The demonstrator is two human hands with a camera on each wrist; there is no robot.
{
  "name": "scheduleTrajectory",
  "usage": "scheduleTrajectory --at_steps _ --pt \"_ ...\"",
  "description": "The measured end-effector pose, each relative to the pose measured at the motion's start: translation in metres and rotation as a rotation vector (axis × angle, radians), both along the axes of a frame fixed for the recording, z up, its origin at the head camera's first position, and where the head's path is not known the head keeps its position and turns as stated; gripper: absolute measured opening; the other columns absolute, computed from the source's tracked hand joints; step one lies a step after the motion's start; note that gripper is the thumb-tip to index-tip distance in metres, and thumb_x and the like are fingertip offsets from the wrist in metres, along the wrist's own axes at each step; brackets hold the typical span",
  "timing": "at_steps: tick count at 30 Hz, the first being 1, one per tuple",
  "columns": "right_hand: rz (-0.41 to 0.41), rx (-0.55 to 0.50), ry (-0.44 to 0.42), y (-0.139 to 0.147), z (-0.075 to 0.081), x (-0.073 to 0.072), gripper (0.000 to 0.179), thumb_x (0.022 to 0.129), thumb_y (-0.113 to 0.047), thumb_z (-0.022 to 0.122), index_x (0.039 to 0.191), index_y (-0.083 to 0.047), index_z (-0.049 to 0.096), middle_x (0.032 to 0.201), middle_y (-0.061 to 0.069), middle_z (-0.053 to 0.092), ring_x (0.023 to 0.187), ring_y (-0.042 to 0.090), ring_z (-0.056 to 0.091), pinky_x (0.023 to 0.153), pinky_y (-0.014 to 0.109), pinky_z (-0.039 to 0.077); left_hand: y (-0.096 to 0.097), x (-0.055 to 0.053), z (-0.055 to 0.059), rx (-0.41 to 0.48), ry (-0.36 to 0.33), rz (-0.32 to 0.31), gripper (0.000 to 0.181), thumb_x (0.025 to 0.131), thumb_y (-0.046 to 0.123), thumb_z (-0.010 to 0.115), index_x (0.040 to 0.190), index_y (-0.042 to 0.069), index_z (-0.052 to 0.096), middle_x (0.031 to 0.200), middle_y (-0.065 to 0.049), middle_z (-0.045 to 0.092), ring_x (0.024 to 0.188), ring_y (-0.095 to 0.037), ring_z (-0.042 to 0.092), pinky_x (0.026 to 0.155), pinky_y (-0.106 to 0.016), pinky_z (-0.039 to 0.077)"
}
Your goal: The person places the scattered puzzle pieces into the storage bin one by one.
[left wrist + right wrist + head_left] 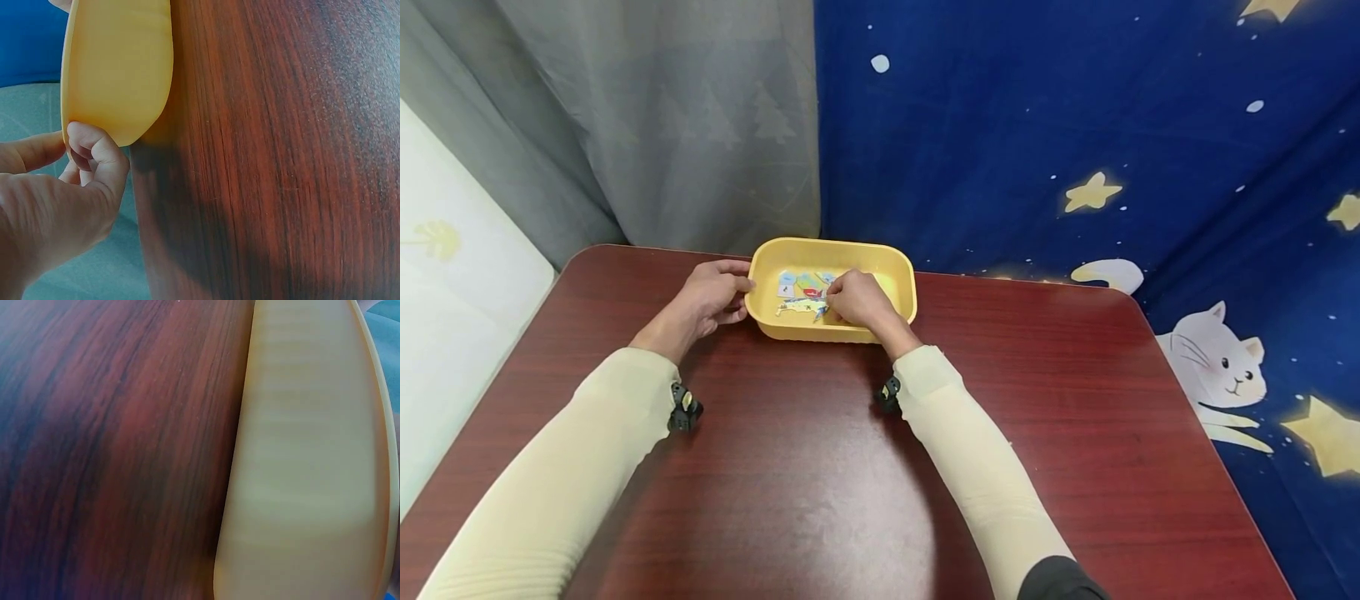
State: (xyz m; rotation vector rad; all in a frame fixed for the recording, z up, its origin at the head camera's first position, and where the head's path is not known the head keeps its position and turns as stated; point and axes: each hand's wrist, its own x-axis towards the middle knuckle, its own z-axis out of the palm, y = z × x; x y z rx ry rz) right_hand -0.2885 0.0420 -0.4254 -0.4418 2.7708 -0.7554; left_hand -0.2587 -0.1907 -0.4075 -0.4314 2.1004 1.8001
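Note:
A yellow plastic tub (895, 267) with rounded corners stands near the table's far edge. Several flat, colourful printed pieces (805, 306) lie on its floor, toward the left half. My left hand (709, 293) pinches the rim at the tub's left end; the left wrist view shows the thumb and fingers (94, 140) meeting at that rim. Reaching over the near wall, my right hand (861, 298) is inside the tub with its fingers bent down at the printed pieces. I cannot tell whether a piece is between those fingertips. Only the tub's outer wall (306, 456) fills the right wrist view.
The tub stands on a dark red wood-grain table (820, 467). Behind it hang a grey curtain (685, 125) and a blue curtain (1000, 142) with stars and a white cat. A white panel (452, 275) borders the table's left side.

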Motion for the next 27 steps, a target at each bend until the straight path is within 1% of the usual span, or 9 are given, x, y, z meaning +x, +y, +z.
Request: scheduleTrajectory --at_steps 5,10,15,18,22,25,27 --pt "-0.008 0.003 0.002 0.001 0.002 0.001 0.019 0.094 -0.019 0.058 0.099 -0.013 0.075 0.071 0.001 0.069 0.068 0.011 0.062 0.068 0.021 0.046 0.001 0.001 0.002 0.0 0.003 0.0 0.048 0.1 0.015 0.05 0.146 0.011 0.039 0.09 -0.007 0.053 0.058 -0.008 0.052 0.055 -0.02 0.053" --pt "-0.008 -0.012 0.007 0.001 0.002 0.001 0.02 0.094 -0.019 0.057 0.098 -0.011 0.075 0.072 0.002 0.069 0.066 0.01 0.061 0.067 0.021 0.045 0.0 0.002 0.004 -0.001 -0.002 -0.006 0.049 0.1 0.016 0.05 0.147 0.011 0.038 0.09 -0.007 0.053 0.059 -0.008 0.052 0.056 -0.02 0.054" --pt "-0.05 -0.106 0.012 0.002 0.004 0.001 0.022 0.094 -0.017 0.056 0.093 -0.008 0.076 0.071 0.005 0.069 0.061 0.012 0.06 0.059 0.021 0.044 -0.001 0.003 0.004 0.008 -0.005 -0.009 0.049 0.1 0.016 0.051 0.147 0.011 0.039 0.087 -0.005 0.053 0.059 -0.009 0.052 0.057 -0.02 0.053" --pt "-0.094 -0.197 -0.029 0.004 0.005 0.001 0.023 0.094 -0.017 0.056 0.095 -0.005 0.075 0.076 0.009 0.071 0.064 0.017 0.065 0.056 0.021 0.047 -0.001 0.003 0.004 0.011 -0.009 -0.012 0.049 0.1 0.016 0.051 0.147 0.011 0.039 0.087 -0.005 0.052 0.06 -0.009 0.051 0.057 -0.019 0.053" --pt "-0.159 -0.284 -0.105 0.007 0.006 -0.002 0.024 0.095 -0.019 0.057 0.102 -0.004 0.074 0.085 0.012 0.072 0.074 0.021 0.07 0.057 0.021 0.052 -0.001 0.003 0.004 0.021 -0.025 -0.013 0.048 0.1 0.017 0.051 0.147 0.011 0.04 0.084 -0.003 0.054 0.059 -0.008 0.051 0.058 -0.019 0.053" --pt "-0.197 -0.322 -0.131 0.012 0.008 -0.004 0.025 0.096 -0.02 0.057 0.107 -0.003 0.072 0.091 0.012 0.071 0.078 0.022 0.07 0.061 0.022 0.055 -0.003 0.003 0.003 0.035 -0.046 -0.008 0.048 0.1 0.019 0.052 0.145 0.009 0.041 0.081 -0.002 0.055 0.058 -0.008 0.052 0.058 -0.019 0.053" --pt "-0.219 -0.368 -0.148 0.015 0.011 -0.004 0.026 0.097 -0.019 0.056 0.109 -0.002 0.07 0.095 0.014 0.07 0.08 0.023 0.07 0.064 0.025 0.057 -0.004 0.003 0.003 0.033 -0.054 -0.005 0.047 0.101 0.023 0.051 0.144 0.008 0.042 0.081 -0.001 0.055 0.059 -0.008 0.053 0.058 -0.019 0.053"
